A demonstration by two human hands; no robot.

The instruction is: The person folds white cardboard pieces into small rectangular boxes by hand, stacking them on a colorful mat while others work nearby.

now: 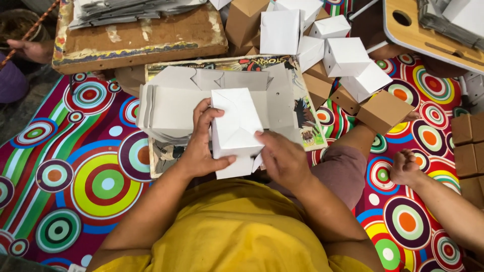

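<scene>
Both hands grip a white box (235, 126) over the lap: left hand (199, 146) wrapped round its left edge, right hand (282, 156) pressing its lower right corner. Flat blanks (171, 108) lie just behind; finished boxes (343, 55) crowd the far right, mat (75, 166) open leftward.

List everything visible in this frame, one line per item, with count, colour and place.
Folded white cardboard box: one, white, centre, held in both hands.
Flat unfolded box blanks: a stack, white-grey, behind the held box.
Finished boxes pile: several, white and brown, upper right.
Illustrated comic sheet: one, multicoloured, under the blanks.
Worn wooden board: one, brown, upper left, flat grey blanks on it.
Light wooden tray table: one, top right.
Circle-patterned mat: one, multicoloured, on the floor.
Another person's hand: one, right side.
Left hand: grips the box's left side.
Right hand: on the box's lower right corner.
</scene>
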